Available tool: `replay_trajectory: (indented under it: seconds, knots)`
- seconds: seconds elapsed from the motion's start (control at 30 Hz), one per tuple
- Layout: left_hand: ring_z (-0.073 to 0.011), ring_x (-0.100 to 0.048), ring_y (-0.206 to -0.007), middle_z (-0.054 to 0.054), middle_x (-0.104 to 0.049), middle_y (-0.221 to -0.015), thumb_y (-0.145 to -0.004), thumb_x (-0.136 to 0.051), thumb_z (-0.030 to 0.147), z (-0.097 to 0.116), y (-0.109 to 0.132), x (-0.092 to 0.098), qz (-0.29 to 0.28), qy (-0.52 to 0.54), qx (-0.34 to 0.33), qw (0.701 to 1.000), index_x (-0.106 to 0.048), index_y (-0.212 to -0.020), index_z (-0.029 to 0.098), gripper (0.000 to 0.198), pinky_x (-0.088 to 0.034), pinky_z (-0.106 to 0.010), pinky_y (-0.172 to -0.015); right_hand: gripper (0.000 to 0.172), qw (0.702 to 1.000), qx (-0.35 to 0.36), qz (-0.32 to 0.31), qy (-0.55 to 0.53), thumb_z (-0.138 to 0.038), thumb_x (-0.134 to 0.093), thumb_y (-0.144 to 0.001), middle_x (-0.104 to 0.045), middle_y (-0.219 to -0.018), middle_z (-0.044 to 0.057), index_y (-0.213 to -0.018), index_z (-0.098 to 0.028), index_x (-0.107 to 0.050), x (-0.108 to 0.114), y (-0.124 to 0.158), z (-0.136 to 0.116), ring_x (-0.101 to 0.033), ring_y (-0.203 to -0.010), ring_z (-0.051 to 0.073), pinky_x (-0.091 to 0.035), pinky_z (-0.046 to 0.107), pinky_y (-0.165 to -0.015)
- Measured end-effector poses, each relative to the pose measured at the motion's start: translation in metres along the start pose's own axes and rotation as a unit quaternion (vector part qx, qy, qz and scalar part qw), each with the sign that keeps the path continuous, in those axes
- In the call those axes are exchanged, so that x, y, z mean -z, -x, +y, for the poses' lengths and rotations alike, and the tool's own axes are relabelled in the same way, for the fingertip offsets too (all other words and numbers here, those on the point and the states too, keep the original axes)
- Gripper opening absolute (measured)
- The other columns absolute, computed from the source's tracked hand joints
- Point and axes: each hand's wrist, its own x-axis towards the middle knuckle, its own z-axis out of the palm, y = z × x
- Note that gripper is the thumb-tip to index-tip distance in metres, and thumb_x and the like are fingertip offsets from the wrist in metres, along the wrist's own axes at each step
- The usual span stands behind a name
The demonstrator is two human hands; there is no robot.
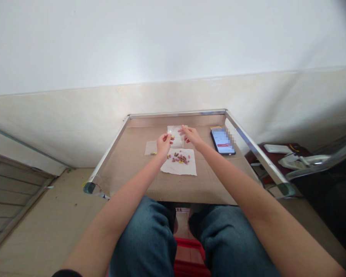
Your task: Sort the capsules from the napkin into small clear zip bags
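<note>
My left hand is closed in a pinch, with a small yellow-and-dark capsule at its fingertips. To its right, my right hand has its fingers apart, and I see nothing held in them. Both hands hover around a clear plastic sheet or small bag lying flat. Nearer to me, a white paper square carries several small pink, brown and yellow capsules. Another translucent sheet lies partly behind my left hand, with a yellow capsule at its edge.
A cardboard-covered table with a raised metal rail stands against the wall. A lit phone lies at the table's right. Beyond the right rail are a white device and a dark chair-like shape. My knees are under the front edge.
</note>
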Motion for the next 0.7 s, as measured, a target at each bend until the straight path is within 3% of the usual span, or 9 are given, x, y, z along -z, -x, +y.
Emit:
replay_trajectory:
  seconds: [0.2, 0.4, 0.7]
  knots:
    - [-0.0096, -0.054, -0.060, -0.004, -0.060, -0.073, -0.079, -0.047, 0.038, 0.009, 0.004, -0.007, -0.011, -0.001, -0.057, 0.998, -0.054, -0.077, 0.015, 0.024, -0.040, -0.021, -0.054, 0.039, 0.987, -0.089, -0.009, -0.133, -0.051, -0.042, -0.081, -0.043, -0.049, -0.004, -0.075, -0.017, -0.060, 0.000, -0.002, 0.009, -0.031, -0.036, 0.004, -0.025, 0.017, -0.035]
    - [-0.0100, -0.055, -0.059, -0.006, -0.061, -0.075, -0.084, -0.033, 0.049, 0.021, 0.008, -0.012, -0.022, 0.018, -0.058, 0.998, -0.052, -0.079, 0.015, 0.039, -0.040, -0.021, -0.052, 0.030, 0.950, -0.126, -0.031, -0.284, -0.041, -0.038, -0.085, -0.032, -0.044, -0.008, -0.071, -0.018, -0.050, -0.002, -0.004, 0.009, -0.024, -0.032, 0.004, -0.018, 0.016, -0.031]
    - [-0.0117, -0.056, -0.067, -0.004, -0.060, -0.078, -0.084, -0.040, 0.041, 0.029, 0.018, -0.013, -0.011, -0.021, -0.186, 0.982, -0.046, -0.090, 0.019, 0.023, -0.042, -0.023, -0.060, 0.031, 0.922, -0.152, -0.037, -0.354, -0.037, -0.032, -0.088, -0.025, -0.040, -0.009, -0.063, -0.019, -0.035, -0.002, -0.004, 0.007, -0.016, -0.030, 0.004, -0.010, 0.016, -0.029]
